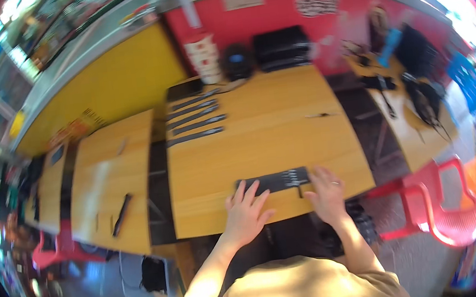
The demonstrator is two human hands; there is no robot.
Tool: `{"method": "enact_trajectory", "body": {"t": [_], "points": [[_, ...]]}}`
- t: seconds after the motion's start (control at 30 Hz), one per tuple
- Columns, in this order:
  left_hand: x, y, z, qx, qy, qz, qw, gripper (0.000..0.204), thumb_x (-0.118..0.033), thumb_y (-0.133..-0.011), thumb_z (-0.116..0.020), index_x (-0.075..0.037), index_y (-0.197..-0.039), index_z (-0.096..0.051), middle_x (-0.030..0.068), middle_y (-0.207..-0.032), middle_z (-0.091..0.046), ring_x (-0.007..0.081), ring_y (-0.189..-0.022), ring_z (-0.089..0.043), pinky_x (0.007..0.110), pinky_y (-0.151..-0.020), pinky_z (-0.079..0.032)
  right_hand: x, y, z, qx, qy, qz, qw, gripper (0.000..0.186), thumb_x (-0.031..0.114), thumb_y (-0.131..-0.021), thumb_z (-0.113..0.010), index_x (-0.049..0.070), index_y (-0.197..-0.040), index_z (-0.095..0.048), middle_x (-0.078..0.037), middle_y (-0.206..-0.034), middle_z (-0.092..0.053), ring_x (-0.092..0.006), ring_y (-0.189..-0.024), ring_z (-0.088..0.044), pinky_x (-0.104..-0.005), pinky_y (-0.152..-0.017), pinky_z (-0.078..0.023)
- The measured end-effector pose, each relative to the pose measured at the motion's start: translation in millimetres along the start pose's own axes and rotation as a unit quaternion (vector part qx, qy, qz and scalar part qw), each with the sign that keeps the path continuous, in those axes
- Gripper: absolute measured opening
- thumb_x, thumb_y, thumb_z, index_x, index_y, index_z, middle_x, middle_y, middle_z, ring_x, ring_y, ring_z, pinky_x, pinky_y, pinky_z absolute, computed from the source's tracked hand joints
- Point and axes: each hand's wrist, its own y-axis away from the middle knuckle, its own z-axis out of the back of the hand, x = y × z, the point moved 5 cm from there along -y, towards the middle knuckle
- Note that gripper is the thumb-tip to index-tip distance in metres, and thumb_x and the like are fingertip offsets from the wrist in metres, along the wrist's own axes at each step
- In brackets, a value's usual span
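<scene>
A dark flat strip (277,180) with small pale markings lies along the near edge of the middle wooden table (272,139). My left hand (247,206) rests its spread fingers at the strip's left end. My right hand (325,191) is at the right end, fingers extended; whether it touches the strip is unclear. A short, thin dark piece (300,191) sticks out below the strip between my hands. Several similar dark strips (195,134) lie in a row at the table's back left, and a small slender object (319,114) lies toward the right.
Black stacked bundles (280,47) and a dark round object (236,63) are at the back. Side tables (106,181) flank mine, the right one holding dark bags and tools (423,101). Pink plastic chairs (446,224) stand either side; a pale bin (149,296) is on the floor.
</scene>
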Motion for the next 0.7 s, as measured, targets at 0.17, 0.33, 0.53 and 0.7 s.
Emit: {"method": "enact_trajectory", "body": {"t": [0.17,0.33,0.53,0.7], "points": [[90.2,-48.5,29.9,-0.178,-0.161,0.087,0.967,0.04,-0.024,-0.091,-0.065,-0.014,-0.129,-0.061,0.0169,-0.133,-0.054,0.0402,-0.126,-0.042,0.055,-0.099,-0.034,-4.1,-0.3,-2.6,-0.092,-0.099,-0.041,0.99,0.045,0.027,-0.084,-0.072,0.002,-0.121,-0.062,-0.017,-0.128,-0.06,-0.0376,-0.115,-0.055,-0.0488,-0.091,-0.041],[156.8,-95.8,34.1,-0.171,-0.182,0.161,0.955,0.037,-0.02,-0.09,-0.064,-0.014,-0.127,-0.063,0.0204,-0.133,-0.051,0.0411,-0.126,-0.041,0.054,-0.098,-0.034,12.2,-6.7,-0.8,-0.093,-0.037,-0.02,0.995,0.042,0.028,-0.085,-0.071,0.003,-0.118,-0.064,-0.014,-0.124,-0.062,-0.0352,-0.108,-0.058,-0.0463,-0.086,-0.041],[164.8,-81.6,25.6,-0.198,-0.177,0.102,0.959,0.026,-0.015,-0.085,-0.069,-0.009,-0.111,-0.07,0.0137,-0.128,-0.054,0.0359,-0.121,-0.044,0.052,-0.096,-0.035,10.9,-7.0,-0.6,-0.1,-0.037,-0.025,0.994,0.042,0.029,-0.085,-0.072,0.004,-0.118,-0.064,-0.014,-0.123,-0.063,-0.0338,-0.108,-0.058,-0.0461,-0.085,-0.041],[164.1,-71.6,23.3,-0.145,-0.081,0.076,0.983,0.013,-0.016,-0.069,-0.079,-0.008,-0.078,-0.073,0.0125,-0.1,-0.062,0.0341,-0.103,-0.055,0.046,-0.087,-0.043,10.2,-6.4,7.5,-0.109,-0.054,-0.056,0.991,0.039,0.028,-0.084,-0.073,0.006,-0.116,-0.065,-0.013,-0.119,-0.064,-0.032,-0.109,-0.059,-0.0456,-0.087,-0.042]]}}
